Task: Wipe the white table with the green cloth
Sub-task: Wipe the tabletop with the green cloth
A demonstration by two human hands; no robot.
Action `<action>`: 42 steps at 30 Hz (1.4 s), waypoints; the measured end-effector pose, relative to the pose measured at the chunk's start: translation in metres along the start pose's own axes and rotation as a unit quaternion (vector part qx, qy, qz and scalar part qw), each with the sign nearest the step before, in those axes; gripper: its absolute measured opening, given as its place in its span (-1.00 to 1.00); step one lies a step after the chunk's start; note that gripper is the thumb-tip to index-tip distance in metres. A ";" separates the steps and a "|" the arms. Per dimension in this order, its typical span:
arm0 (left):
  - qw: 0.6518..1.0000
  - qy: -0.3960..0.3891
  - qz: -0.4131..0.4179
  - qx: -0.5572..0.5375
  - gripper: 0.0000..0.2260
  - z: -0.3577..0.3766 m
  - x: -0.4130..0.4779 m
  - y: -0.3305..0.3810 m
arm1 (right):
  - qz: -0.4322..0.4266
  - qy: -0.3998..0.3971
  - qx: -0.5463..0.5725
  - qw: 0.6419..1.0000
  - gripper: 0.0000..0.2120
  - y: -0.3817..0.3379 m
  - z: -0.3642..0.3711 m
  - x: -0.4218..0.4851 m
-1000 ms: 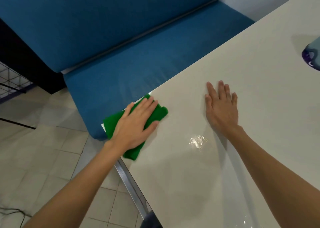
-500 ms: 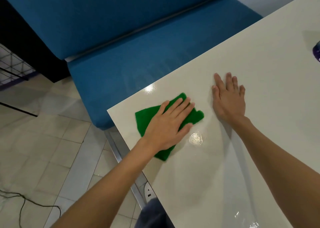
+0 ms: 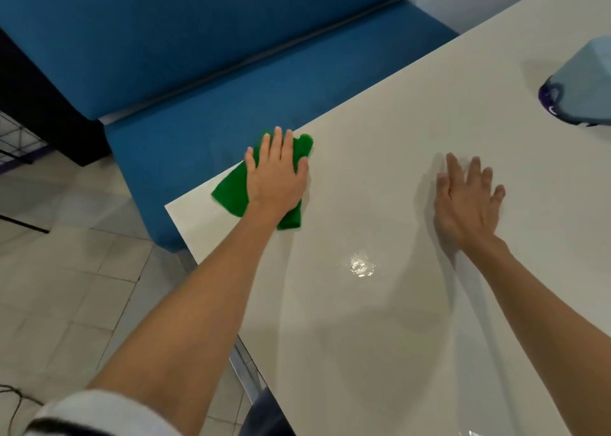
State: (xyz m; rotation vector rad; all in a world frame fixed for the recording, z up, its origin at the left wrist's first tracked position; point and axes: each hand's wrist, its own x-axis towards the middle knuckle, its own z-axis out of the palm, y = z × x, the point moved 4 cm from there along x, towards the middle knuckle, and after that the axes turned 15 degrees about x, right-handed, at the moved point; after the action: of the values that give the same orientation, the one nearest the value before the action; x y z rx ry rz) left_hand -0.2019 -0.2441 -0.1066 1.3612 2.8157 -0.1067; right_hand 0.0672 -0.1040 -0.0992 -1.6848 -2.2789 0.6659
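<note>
The green cloth (image 3: 231,192) lies at the far left edge of the white table (image 3: 380,319), its top tip hanging slightly past the edge. My left hand (image 3: 276,179) presses flat on the cloth, fingers spread and pointing away from me, covering its middle. My right hand (image 3: 464,197) rests flat on the bare tabletop to the right, fingers apart, holding nothing. A small glare spot shines on the table between my forearms.
A blue cushioned bench (image 3: 264,71) runs along the table's far edge. A pale blue object with a dark purple base (image 3: 582,94) stands at the table's right edge. Tiled floor (image 3: 66,286) and a metal table leg (image 3: 244,369) lie to the left.
My left hand slid the cloth away from me, from inside the tabletop to the far edge by the bench. My right hand stayed flat on the table.
</note>
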 end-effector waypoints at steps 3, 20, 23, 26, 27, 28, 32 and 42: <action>0.995 0.015 0.094 -0.005 -0.48 -0.003 -0.024 0.053 | -0.006 -0.028 -0.015 0.999 -0.51 0.012 0.008 -0.010; 1.000 0.004 0.025 -0.013 -0.48 -0.001 -0.020 -0.002 | -0.014 -0.008 -0.014 1.000 -0.52 0.013 0.009 -0.011; 0.998 0.006 0.056 -0.012 -0.48 -0.006 -0.005 0.056 | -0.012 -0.016 -0.014 1.000 -0.52 0.012 0.009 -0.011; 0.988 0.010 0.154 -0.005 -0.48 -0.005 -0.026 0.098 | -0.011 -0.017 -0.016 1.000 -0.52 0.013 0.010 -0.011; 0.982 0.014 0.191 -0.003 -0.48 -0.005 -0.038 0.101 | -0.010 -0.017 -0.017 1.000 -0.52 0.014 0.009 -0.011; 0.973 0.017 0.230 -0.005 -0.48 -0.004 -0.051 0.099 | -0.011 -0.016 -0.018 1.000 -0.52 0.014 0.009 -0.010; 0.933 0.015 0.357 -0.027 -0.48 -0.002 -0.094 0.049 | -0.013 -0.015 -0.013 1.000 -0.52 0.013 0.009 -0.012; 0.991 0.022 0.132 0.004 -0.46 -0.003 0.009 0.021 | -0.004 -0.010 -0.018 1.000 -0.52 0.010 0.008 -0.010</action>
State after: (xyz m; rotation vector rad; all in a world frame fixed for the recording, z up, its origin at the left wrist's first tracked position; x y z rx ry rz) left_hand -0.1917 -0.2238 -0.1056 1.7410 2.6398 -0.0852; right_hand 0.0749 -0.1128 -0.1104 -1.6925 -2.3227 0.6470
